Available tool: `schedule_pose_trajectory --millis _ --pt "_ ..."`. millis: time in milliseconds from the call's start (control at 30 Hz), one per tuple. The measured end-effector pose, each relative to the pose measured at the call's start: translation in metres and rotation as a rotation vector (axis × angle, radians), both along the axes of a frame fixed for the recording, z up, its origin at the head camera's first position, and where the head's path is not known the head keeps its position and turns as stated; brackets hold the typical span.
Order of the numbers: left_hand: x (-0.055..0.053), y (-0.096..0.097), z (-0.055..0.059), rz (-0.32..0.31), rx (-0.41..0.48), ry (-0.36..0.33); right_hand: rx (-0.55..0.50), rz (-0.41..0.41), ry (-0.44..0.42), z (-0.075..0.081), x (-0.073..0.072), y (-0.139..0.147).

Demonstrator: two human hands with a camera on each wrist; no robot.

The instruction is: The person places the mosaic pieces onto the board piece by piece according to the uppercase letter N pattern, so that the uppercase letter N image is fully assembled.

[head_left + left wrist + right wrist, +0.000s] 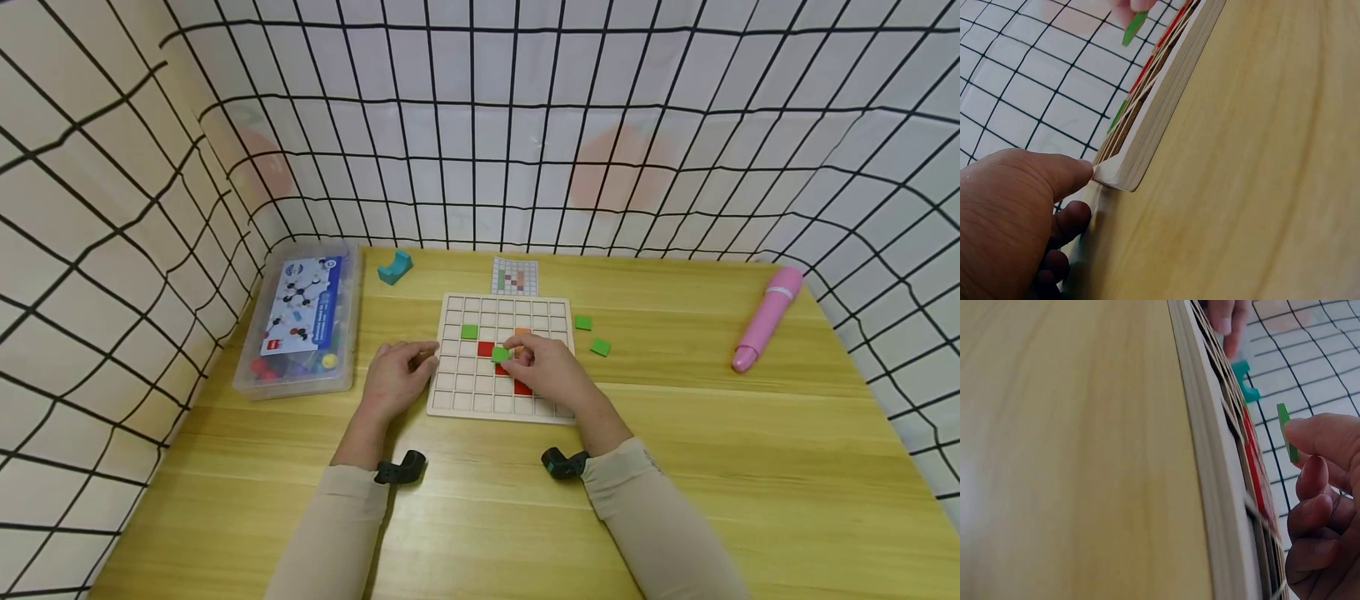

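Observation:
My right hand [553,371] pinches a green square tile [500,355] between thumb and fingers, above the wooden grid board [465,404]. In the right wrist view the green tile [1287,432] is held on edge, apart from the board. My left hand [396,379] touches the board's left edge with its thumb and forefinger; the left wrist view shows the thumb [1069,175] at the board's corner. One green tile [469,332] lies on the board, with red tiles [486,348] and an orange tile [522,332] partly behind my right hand.
Two loose green tiles [583,322] lie right of the board. A small printed grid card [515,276] lies behind it. A teal curved block [395,267] and a clear plastic case [300,321] are at left, a pink cylinder [768,320] at right. Black netting [472,117] encloses the table.

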State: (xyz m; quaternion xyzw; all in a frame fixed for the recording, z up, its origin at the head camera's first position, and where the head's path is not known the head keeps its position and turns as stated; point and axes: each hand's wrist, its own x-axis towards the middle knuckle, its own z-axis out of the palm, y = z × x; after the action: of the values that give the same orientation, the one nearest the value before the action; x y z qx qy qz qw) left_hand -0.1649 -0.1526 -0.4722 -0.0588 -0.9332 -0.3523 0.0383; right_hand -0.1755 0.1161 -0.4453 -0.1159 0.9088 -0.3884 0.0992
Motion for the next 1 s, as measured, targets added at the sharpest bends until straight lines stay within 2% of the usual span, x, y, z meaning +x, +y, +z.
schedule_pose_trajectory --millis 233,667,1000 --pt "0.000 0.000 0.000 -0.011 0.004 0.012 0.033 0.028 -0.008 0.007 -0.005 -0.022" --pt "0.000 0.001 0.001 -0.012 -0.005 0.019 0.219 0.079 0.048 0.008 -0.021 -0.047" --pt "-0.001 -0.001 0.000 -0.015 -0.015 0.023 0.247 0.087 0.075 0.007 -0.027 -0.054"
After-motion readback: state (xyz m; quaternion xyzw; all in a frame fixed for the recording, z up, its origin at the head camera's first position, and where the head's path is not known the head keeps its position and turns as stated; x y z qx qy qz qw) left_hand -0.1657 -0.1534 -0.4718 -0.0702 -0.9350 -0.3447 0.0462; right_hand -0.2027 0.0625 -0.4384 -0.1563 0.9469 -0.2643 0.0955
